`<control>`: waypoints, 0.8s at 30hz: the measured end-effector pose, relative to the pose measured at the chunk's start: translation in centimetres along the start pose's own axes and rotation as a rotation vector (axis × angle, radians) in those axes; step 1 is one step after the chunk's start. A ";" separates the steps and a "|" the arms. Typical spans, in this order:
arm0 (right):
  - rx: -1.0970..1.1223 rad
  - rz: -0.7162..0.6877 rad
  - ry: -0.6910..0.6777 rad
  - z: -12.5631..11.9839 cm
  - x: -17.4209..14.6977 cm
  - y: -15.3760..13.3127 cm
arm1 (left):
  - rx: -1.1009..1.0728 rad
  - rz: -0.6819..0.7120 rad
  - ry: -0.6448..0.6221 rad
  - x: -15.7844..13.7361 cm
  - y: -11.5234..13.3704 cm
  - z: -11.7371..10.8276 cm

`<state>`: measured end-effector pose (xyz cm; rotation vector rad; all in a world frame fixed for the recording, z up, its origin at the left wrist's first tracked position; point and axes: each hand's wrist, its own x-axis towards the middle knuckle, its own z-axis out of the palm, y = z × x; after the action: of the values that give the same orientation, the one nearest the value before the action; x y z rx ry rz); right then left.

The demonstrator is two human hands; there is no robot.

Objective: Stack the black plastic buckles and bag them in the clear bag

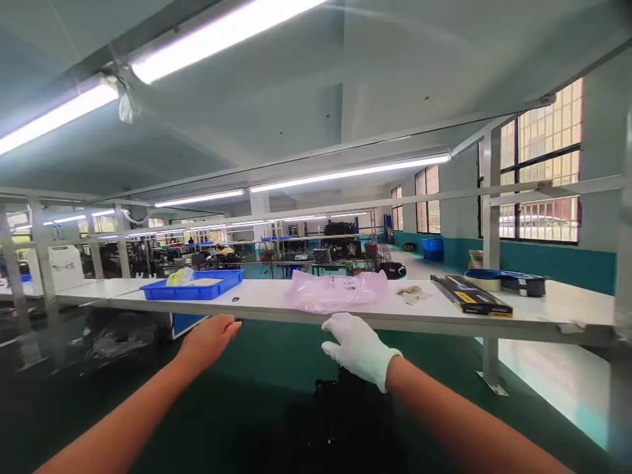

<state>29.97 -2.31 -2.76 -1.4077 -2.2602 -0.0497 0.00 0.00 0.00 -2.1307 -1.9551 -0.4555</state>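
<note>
My left hand [207, 341], bare, is raised just in front of the shelf edge with its fingers closed together. A small dark bit shows by its fingertips, too small to name. My right hand [356, 347] wears a white knit glove and hovers below the front of a pink plastic bag [338, 291]. Its fingers are loosely bent with thumb and forefinger apart, and nothing shows between them. The pink bag lies flat on the white shelf [269, 303]. A small dark piece [236, 299] rests on the shelf near my left hand.
A blue tray [182, 291] holding a yellowish bag stands on the shelf's left part. To the right lie a crumpled scrap [413, 294], a black box [471, 296] and tape rolls [484, 282]. Below stretches a dark green bench top [276, 368] with black items. A metal post [490, 263] rises at right.
</note>
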 end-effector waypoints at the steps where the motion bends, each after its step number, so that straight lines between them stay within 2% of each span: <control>1: -0.033 -0.017 0.061 0.3 2.2 1.1 | -0.011 0.009 0.010 2.1 0.2 0.3; 3: -0.088 -0.009 0.140 1.0 5.9 3.7 | -0.038 0.005 0.032 6.3 0.7 1.3; 4: -0.103 0.026 0.134 1.4 7.4 5.1 | -0.051 0.003 0.040 8.4 1.0 2.0; 6: -0.114 0.181 0.010 2.7 9.5 7.8 | -0.068 0.017 0.042 12.1 1.8 3.7; 8: -0.119 0.342 -0.142 4.2 10.4 9.8 | -0.072 0.051 0.026 15.4 2.7 5.8; 10: -0.135 0.422 -0.183 5.6 10.5 10.9 | -0.079 0.113 0.001 18.2 3.8 7.9; 12: -0.143 0.439 -0.180 6.5 10.3 11.3 | -0.088 0.193 -0.026 20.3 4.9 9.8; 15: -0.139 0.440 -0.181 6.9 10.3 11.3 | -0.095 0.286 -0.049 22.4 6.5 11.9; 18: -0.137 0.457 -0.182 6.7 10.5 11.1 | -0.106 0.313 -0.046 23.3 7.4 13.1; 24: -0.127 0.471 -0.180 6.4 10.2 10.3 | -0.204 0.306 0.013 23.4 6.6 12.9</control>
<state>32.72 12.82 -6.51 -2.0505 -2.0288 0.0923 9.26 25.77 -3.12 -2.4899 -1.5932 -0.6292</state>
